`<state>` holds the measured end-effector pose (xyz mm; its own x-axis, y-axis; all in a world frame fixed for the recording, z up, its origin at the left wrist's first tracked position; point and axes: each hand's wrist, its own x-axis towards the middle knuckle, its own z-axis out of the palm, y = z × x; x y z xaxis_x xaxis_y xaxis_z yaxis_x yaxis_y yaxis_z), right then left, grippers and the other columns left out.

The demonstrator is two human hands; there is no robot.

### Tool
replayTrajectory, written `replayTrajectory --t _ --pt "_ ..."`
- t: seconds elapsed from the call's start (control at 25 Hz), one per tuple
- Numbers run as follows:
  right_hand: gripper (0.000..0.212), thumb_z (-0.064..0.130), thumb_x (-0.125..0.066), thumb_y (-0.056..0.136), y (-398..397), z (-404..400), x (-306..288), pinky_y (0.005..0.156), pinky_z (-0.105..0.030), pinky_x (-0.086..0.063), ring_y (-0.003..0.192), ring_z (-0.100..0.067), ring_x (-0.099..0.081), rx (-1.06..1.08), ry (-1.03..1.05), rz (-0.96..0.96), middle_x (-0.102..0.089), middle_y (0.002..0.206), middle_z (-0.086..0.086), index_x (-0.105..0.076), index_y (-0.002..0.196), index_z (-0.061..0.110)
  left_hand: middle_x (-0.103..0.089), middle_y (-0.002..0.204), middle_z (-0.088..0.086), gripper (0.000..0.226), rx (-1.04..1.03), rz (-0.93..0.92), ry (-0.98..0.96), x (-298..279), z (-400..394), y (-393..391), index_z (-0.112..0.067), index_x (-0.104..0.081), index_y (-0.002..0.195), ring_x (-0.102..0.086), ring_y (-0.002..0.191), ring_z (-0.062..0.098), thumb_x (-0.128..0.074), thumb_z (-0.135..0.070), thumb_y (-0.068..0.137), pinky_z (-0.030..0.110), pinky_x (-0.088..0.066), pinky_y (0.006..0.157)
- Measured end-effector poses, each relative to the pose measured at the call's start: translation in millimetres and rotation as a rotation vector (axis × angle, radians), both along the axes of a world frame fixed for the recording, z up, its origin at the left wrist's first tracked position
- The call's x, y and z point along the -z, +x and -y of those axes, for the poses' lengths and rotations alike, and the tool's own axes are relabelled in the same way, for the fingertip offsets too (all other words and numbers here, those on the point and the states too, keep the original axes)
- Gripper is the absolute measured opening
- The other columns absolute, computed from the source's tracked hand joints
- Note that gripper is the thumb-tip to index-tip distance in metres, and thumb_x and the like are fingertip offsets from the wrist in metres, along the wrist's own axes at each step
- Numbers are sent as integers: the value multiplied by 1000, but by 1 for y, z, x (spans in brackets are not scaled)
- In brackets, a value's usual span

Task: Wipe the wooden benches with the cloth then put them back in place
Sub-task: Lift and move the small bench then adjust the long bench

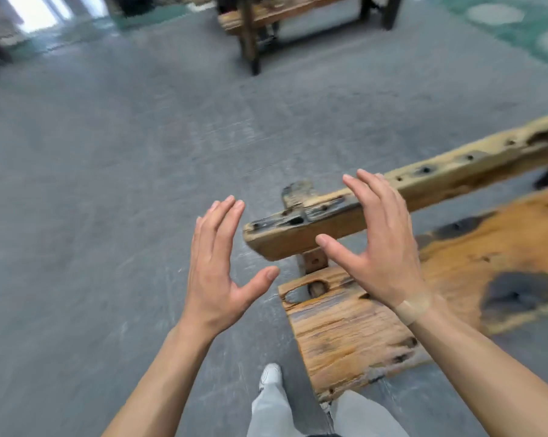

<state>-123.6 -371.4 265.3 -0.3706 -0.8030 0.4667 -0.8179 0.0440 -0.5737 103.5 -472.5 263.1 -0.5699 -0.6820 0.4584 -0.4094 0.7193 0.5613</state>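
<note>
Both hands are held open above the end of a wooden bench.

Nothing is held by the left hand (217,266), which is spread wide over the grey floor (108,184) just beside the narrow bench (392,197). Nothing is held by the right hand (373,247) either; its fingers are spread over the bench's near end. A wide plank bench (361,335) is seen lower down to the right, and another wooden bench (266,14) is seen far off at the top.
</note>
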Motion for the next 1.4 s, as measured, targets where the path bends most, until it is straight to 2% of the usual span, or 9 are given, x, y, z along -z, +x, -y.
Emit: replayTrajectory --t 0.24,0.32,0.44,0.56,0.72,0.88,1.16,1.4 --pt "79 57 -64 86 28 -68 -8 121 -53 -22 152 -27 -21 486 18 -17 -36 157 -5 -37 151 22 -33 159 6 84 456 -23 24 5 30 -39 -17 -30 155 -25 152 26 -52 -68 91 66 -26 115" --pt "80 57 -65 85 41 -91 -11 122 -51 -22 153 -27 -21 580 25 -16 -36 158 -5 -37 151 23 -34 158 7 84 558 -16 8 6 20 -56 -17 -30 154 -26 151 27 -52 -67 91 65 -27 115" --pt "81 56 -67 83 63 -142 -19 119 -56 -25 151 -31 -23 784 22 -7 -38 157 -7 -40 150 20 -33 159 6 84 746 -53 25 3 -13 -78 -17 -31 154 -27 151 26 -52 -68 90 62 -27 116" --pt "81 58 -64 83 82 -187 -23 119 -56 -26 150 -32 -26 922 29 -13 -39 156 -7 -41 150 19 -35 157 10 88 853 -57 23 -1 -44 -91 -8 -35 152 -30 149 31 -49 -70 91 64 -29 114" --pt "81 59 -63 85 107 -227 -24 121 -53 -24 151 -30 -23 1009 39 -12 -37 158 -5 -37 151 22 -34 158 8 88 917 -52 43 -7 -77 -86 -9 -35 152 -29 150 29 -48 -71 90 63 -27 116" --pt "82 59 -63 85 122 -238 -24 121 -52 -23 152 -28 -22 1006 19 -30 -35 158 -4 -35 152 23 -33 158 6 86 932 -49 18 -12 -88 -72 -12 -32 152 -28 150 26 -47 -70 90 63 -27 116" --pt "81 63 -59 86 144 -236 -11 123 -43 -20 152 -23 -20 1021 14 18 -32 159 0 -31 153 29 -35 158 7 86 941 -8 11 -11 -81 -45 -10 -33 152 -28 150 26 -49 -69 91 62 -28 116" --pt "80 66 -57 85 152 -210 -1 123 -47 -22 152 -20 -20 1095 27 68 -30 160 1 -29 153 32 -33 158 6 86 1027 -20 28 -8 -53 -58 -10 -33 153 -28 150 24 -48 -68 92 61 -27 116"
